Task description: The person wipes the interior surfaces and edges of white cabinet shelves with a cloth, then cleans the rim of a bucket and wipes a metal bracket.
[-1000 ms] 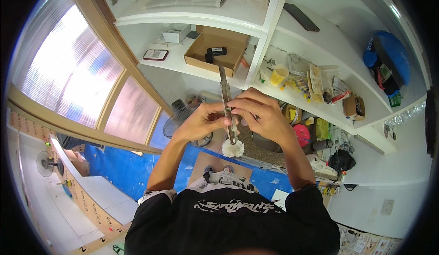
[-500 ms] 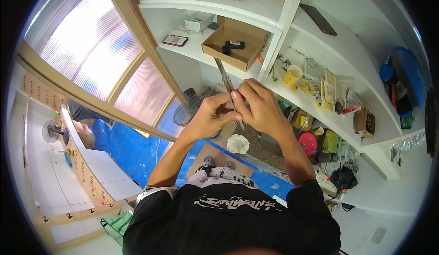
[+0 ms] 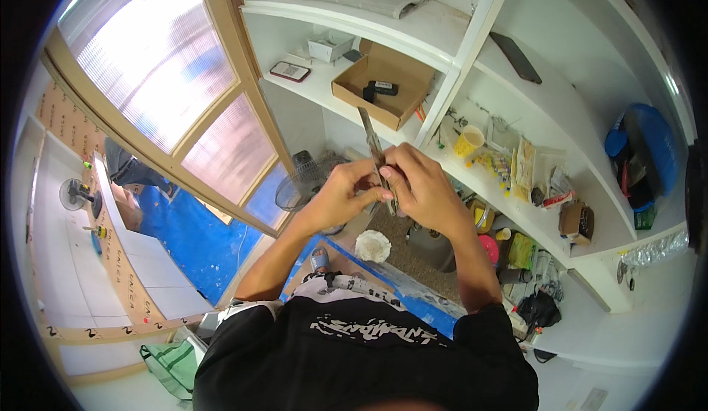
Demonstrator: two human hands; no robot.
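In front of my chest, both hands are closed around a narrow, flat metal strip (image 3: 370, 132) with a worn, smeared surface. It stands at a slant, its far end rising toward the cardboard box on the shelf. My left hand (image 3: 339, 193) pinches its lower part between thumb and fingers. Just beside it, my right hand (image 3: 422, 190) grips the same part, thumb pressed along the side. My fingers partly cover the strip's near end, so its exact kind cannot be made out. Below the hands sits a round, white, lumpy-looking container (image 3: 373, 246).
The open cardboard box (image 3: 413, 109) holds a black item on a white shelf (image 3: 317, 86), near a phone (image 3: 290, 71). A yellow cup (image 3: 468, 142) and clutter fill the right shelf. A fan (image 3: 299, 188) stands beyond my left hand. Blue sheeting (image 3: 192, 245) covers floor; a person (image 3: 133, 168) is at left.
My view has shifted slightly, and one slippered foot shows where two did before. Both hands stay on the metal strip, which has tilted a little.
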